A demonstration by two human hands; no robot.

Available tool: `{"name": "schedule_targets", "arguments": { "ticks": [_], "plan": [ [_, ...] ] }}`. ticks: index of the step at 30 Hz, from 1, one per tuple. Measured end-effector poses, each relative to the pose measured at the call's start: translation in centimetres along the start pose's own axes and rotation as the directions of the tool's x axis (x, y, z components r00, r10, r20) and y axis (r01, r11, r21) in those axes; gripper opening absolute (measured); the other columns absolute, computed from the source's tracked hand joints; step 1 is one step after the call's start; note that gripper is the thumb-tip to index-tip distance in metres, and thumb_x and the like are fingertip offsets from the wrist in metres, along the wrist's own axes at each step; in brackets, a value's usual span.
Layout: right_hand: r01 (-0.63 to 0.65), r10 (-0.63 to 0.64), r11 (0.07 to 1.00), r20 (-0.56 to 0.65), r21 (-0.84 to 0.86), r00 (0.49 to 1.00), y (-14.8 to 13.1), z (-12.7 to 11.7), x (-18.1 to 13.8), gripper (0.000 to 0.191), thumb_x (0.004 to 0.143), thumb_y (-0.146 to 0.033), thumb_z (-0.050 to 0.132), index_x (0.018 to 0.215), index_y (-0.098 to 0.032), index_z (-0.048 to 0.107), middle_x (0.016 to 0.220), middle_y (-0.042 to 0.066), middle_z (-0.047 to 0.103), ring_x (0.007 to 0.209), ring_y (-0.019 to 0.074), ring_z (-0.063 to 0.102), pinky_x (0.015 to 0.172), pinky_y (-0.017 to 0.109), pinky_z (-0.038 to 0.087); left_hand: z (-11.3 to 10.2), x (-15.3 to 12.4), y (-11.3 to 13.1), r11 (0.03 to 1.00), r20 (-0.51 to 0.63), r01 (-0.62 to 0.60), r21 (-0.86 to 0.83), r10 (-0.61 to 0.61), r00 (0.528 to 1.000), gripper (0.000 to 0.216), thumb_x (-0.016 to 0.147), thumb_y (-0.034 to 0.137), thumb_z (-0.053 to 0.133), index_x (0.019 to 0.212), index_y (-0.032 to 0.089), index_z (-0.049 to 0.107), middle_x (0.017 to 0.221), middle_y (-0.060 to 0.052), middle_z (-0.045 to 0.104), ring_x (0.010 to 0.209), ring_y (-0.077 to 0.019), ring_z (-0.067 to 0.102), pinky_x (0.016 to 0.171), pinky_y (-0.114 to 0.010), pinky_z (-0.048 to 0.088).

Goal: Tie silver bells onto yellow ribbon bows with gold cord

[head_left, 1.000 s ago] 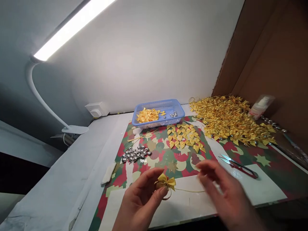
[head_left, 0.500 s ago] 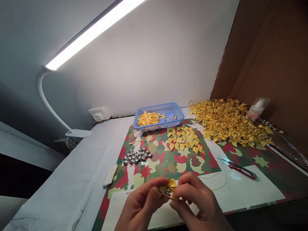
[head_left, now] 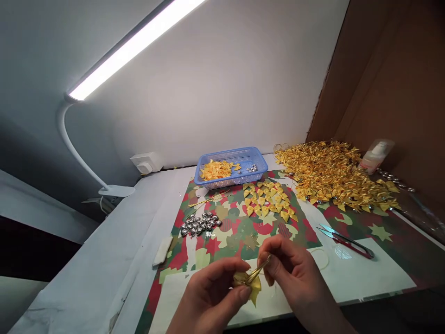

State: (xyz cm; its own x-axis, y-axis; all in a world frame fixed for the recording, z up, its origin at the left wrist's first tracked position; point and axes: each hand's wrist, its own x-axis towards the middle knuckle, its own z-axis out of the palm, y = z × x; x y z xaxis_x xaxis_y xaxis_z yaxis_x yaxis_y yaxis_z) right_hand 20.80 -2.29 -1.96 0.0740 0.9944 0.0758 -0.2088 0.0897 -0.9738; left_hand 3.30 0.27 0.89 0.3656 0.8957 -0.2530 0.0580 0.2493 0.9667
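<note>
A yellow ribbon bow (head_left: 255,290) is pinched between the thumb and fingers of my left hand (head_left: 217,292), low in the middle of the view. Thin gold cord (head_left: 259,269) runs up from the bow's centre, and my right hand (head_left: 292,266) grips its far end between thumb and index finger. The cord looks stretched between the two hands. Whether a bell sits behind the bow cannot be seen. Beyond my hands lie several silver bells (head_left: 200,224) in a heap at left and rows of yellow bows (head_left: 266,200) at right.
A blue basket (head_left: 229,182) holds more bows and small silver pieces. Gold cords (head_left: 208,200) lie before it. At right are a large pile of finished bows (head_left: 333,171), thread snips (head_left: 347,241) and a pump bottle (head_left: 375,155). A lamp (head_left: 79,162) stands at left.
My right hand has moved away from the bow, up and right, pulling the gold cord out straight. The bow has turned in my left hand.
</note>
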Motion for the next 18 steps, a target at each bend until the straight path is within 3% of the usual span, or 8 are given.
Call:
{"name": "schedule_targets", "arguments": {
  "ticks": [5, 8, 12, 18],
  "plan": [
    [0.009, 0.005, 0.961, 0.050, -0.278, 0.999, -1.0, -0.6, -0.9, 0.012, 0.093, -0.028, 0.055, 0.099, -0.029, 0.065, 0.093, -0.002, 0.066, 0.080, 0.0146, 0.057, 0.074, 0.025, 0.045, 0.5, 0.0, 0.1, 0.997, -0.026, -0.041, -0.065, 0.039, 0.999, 0.023, 0.071, 0.024, 0.086, 0.093, 0.024, 0.081, 0.085, -0.003, 0.080, 0.085, -0.0214, 0.072, 0.075, -0.023, 0.058],
    [0.018, 0.003, 0.935, 0.056, -0.355, 0.998, -1.4, -1.3, -1.4, 0.029, 0.088, -0.021, 0.058, 0.113, -0.034, 0.064, 0.111, -0.002, 0.067, 0.085, 0.0153, 0.059, 0.072, 0.024, 0.049, 0.6, -0.1, 0.1, 0.998, -0.028, -0.042, -0.050, 0.041, 0.999, 0.023, 0.072, 0.025, 0.085, 0.094, 0.024, 0.080, 0.087, -0.003, 0.081, 0.087, -0.0224, 0.073, 0.077, -0.024, 0.058],
    [0.076, -0.052, 0.921, 0.072, -0.382, 0.996, -1.6, -1.6, -1.6, 0.044, 0.079, -0.015, 0.063, 0.118, -0.037, 0.064, 0.107, -0.002, 0.069, 0.081, 0.0160, 0.060, 0.050, 0.018, 0.044, 0.7, -0.3, -0.1, 0.999, -0.025, -0.043, -0.006, 0.042, 0.999, 0.025, 0.073, 0.026, 0.084, 0.098, 0.023, 0.079, 0.091, -0.004, 0.081, 0.088, -0.0242, 0.073, 0.078, -0.027, 0.058],
    [0.083, -0.084, 0.910, 0.017, -0.406, 0.996, -1.7, -1.2, -1.4, 0.032, 0.084, -0.020, 0.063, 0.112, -0.035, 0.068, 0.091, -0.003, 0.072, 0.079, 0.0163, 0.062, 0.075, 0.026, 0.052, 0.6, -0.3, 0.0, 0.998, -0.004, -0.062, 0.030, 0.062, 0.998, 0.025, 0.074, 0.023, 0.083, 0.099, 0.025, 0.079, 0.091, -0.003, 0.082, 0.088, -0.0233, 0.074, 0.078, -0.025, 0.059]
  ]
}}
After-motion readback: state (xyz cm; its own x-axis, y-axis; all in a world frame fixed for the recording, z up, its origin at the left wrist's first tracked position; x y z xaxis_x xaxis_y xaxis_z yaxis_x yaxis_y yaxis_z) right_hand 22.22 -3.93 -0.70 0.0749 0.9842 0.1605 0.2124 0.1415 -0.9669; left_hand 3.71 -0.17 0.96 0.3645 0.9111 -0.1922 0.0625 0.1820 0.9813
